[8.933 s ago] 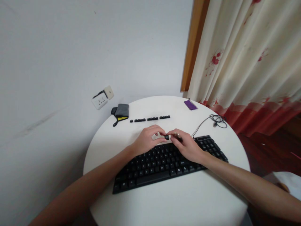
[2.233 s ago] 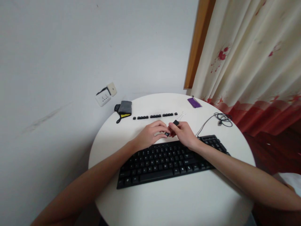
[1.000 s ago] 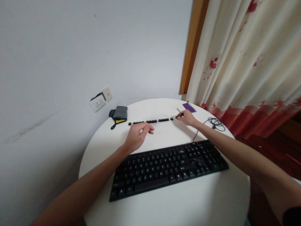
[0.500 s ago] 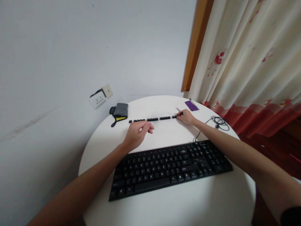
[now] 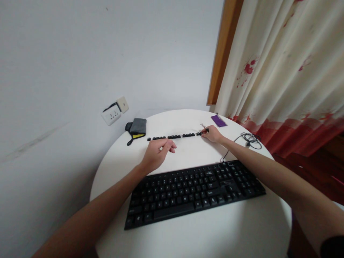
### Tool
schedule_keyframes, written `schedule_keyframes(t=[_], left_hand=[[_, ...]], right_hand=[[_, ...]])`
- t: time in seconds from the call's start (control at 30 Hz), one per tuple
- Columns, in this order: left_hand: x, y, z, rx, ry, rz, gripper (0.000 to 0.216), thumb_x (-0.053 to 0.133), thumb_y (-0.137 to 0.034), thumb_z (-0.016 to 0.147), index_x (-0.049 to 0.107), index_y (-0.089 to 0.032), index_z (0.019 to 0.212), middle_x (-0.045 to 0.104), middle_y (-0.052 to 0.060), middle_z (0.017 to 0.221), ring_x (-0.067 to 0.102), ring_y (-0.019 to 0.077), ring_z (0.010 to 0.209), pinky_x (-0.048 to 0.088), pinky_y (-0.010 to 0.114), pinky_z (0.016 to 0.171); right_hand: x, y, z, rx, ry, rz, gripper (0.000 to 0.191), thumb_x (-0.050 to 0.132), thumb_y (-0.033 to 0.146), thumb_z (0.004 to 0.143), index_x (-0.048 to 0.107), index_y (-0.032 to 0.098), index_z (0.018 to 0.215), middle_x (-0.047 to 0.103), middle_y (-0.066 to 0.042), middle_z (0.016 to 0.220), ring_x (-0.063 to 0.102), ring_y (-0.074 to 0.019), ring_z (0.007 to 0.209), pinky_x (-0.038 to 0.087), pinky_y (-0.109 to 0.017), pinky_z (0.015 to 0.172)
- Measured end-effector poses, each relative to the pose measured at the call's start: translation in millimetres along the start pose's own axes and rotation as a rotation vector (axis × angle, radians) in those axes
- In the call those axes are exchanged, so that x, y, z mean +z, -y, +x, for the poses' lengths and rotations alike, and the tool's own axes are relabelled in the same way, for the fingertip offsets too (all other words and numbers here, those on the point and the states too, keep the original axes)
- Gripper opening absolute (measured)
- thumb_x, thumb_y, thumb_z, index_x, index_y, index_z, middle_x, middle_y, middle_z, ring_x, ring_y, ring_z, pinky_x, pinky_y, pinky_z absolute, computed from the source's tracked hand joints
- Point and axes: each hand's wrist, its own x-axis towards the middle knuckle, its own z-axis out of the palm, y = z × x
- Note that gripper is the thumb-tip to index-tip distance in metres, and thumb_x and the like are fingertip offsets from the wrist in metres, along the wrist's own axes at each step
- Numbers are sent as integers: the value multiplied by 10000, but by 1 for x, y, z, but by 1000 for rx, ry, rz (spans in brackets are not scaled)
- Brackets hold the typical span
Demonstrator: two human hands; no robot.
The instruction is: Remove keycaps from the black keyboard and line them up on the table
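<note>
My right hand (image 5: pixel 213 134) is at the far side of the round white table, at the right end of a row of black keycaps (image 5: pixel 174 136). It is closed on a keycap puller (image 5: pixel 205 127), a small tool with thin metal prongs and a dark grip, the prongs pointing away. Its fingertips are at the last keycaps (image 5: pixel 199 133); whether they also grip one is too small to tell. My left hand (image 5: pixel 157 153) hovers or rests just in front of the row's left part, fingers curled in, nothing visible in them. The black keyboard (image 5: pixel 193 195) lies nearest me, under my wrists.
A grey pouch (image 5: pixel 139 126) with a yellow edge lies at the back left. A purple packet (image 5: pixel 219 120) is at the back right, and a coiled black cable (image 5: pixel 251 140) lies near the right edge. Wall sockets (image 5: pixel 111 114) are on the left; a curtain (image 5: pixel 266 71) hangs on the right.
My right hand's fingertips have shifted very slightly at the end of the keycap row. My left hand and the keyboard are practically unmoved.
</note>
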Motion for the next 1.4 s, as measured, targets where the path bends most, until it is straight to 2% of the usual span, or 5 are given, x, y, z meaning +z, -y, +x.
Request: schedule_keyframes(t=[1.13, 1.27, 1.4], left_hand=[[0, 1, 0, -5, 43, -1, 360, 452, -294, 963, 704, -152, 750, 712, 16, 643, 636, 124, 591, 493, 227, 613], [-1, 1, 0, -18, 51, 10, 370, 439, -285, 964, 704, -148, 744, 713, 18, 654, 636, 123, 605, 489, 228, 627], [-2, 2, 0, -16, 42, 10, 382, 431, -285, 967, 704, -149, 738, 711, 18, 655, 634, 123, 604, 496, 234, 649]], right_hand=[[0, 2, -3, 15, -19, 32, 253, 723, 207, 720, 766, 112, 950, 741, -68, 816, 640, -177, 726, 446, -250, 677], [-15, 8, -5, 20, -92, 56, 352, 737, 298, 730, 725, 96, 1018, 731, -102, 908, 642, -202, 795, 463, -284, 740], [-46, 25, -17, -18, -238, 293, 314, 530, 393, 889, 696, 130, 937, 707, -102, 937, 613, -185, 790, 471, -303, 745]])
